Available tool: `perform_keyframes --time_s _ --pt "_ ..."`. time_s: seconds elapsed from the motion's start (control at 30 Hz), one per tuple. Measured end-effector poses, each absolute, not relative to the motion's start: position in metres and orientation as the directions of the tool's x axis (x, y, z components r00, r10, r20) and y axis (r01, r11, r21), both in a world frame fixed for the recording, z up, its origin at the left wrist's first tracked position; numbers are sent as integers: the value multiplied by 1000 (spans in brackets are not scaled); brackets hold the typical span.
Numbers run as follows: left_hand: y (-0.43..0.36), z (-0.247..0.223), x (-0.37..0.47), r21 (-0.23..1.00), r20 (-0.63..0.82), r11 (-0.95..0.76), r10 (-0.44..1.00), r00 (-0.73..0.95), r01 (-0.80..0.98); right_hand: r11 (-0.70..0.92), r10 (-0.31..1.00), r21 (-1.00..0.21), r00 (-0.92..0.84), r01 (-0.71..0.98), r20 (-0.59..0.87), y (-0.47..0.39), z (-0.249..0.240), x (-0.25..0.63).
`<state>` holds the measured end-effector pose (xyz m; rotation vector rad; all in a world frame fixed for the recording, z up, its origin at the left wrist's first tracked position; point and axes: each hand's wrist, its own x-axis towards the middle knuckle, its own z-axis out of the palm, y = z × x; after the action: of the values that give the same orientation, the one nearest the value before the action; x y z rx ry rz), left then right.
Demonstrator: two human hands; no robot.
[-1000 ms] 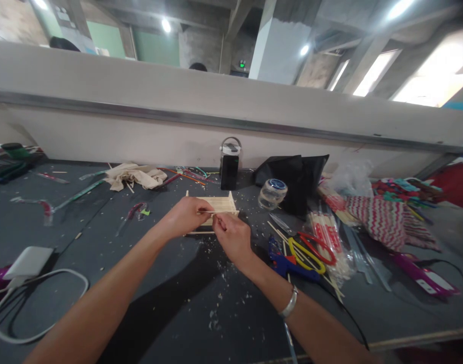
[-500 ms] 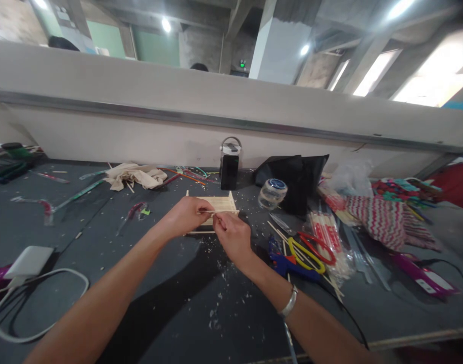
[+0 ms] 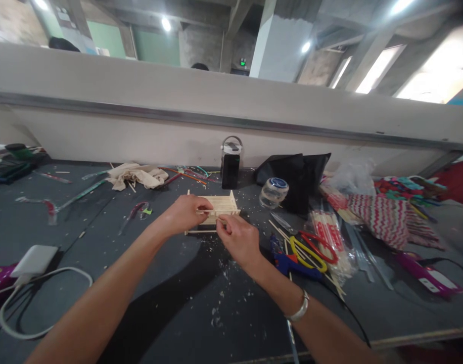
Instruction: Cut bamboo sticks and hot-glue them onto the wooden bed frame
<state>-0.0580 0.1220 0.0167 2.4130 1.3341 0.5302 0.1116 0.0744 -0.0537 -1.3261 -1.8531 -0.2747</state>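
A small model built of thin wooden sticks, like a tiny bench or bed with upright corner posts, stands on the dark table in front of me. My left hand is closed at its left front, thumb and fingers pinching the front rail. My right hand is at the front right, just below that rail, with thumb and forefinger pressed together. Whatever lies between those fingertips is too small to name. Short upright pieces show along the front rail. My fingers hide part of the model's front.
Right of the model are a clear jar, scissors, a blue glue gun and a pack of sticks. Behind stands a black-and-white lamp-like device. A crumpled cloth and a white charger lie left.
My right hand has shifted slightly right and down along the front rail, away from my left fingertips. My left hand stays on the rail. The view has moved a little.
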Motion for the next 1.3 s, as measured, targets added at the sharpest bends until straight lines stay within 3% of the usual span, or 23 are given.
perform_keyframes --time_s 0.43,0.7,0.9,1.1,1.3 --pt "121 18 -55 453 133 -503 855 502 736 410 656 -450 86 793 750 74 -25 136" --pt "121 17 -55 445 110 -509 848 519 736 418 654 -453 86 787 752 78 -28 138" --pt "119 38 -76 509 132 -552 808 574 661 476 621 -442 65 760 781 77 -30 137" --pt "115 49 -95 633 309 -486 872 380 602 514 629 -408 -9 755 777 72 -35 133" --pt "87 35 -93 752 435 -353 900 -16 556 517 662 -453 -4 726 749 71 -30 136"
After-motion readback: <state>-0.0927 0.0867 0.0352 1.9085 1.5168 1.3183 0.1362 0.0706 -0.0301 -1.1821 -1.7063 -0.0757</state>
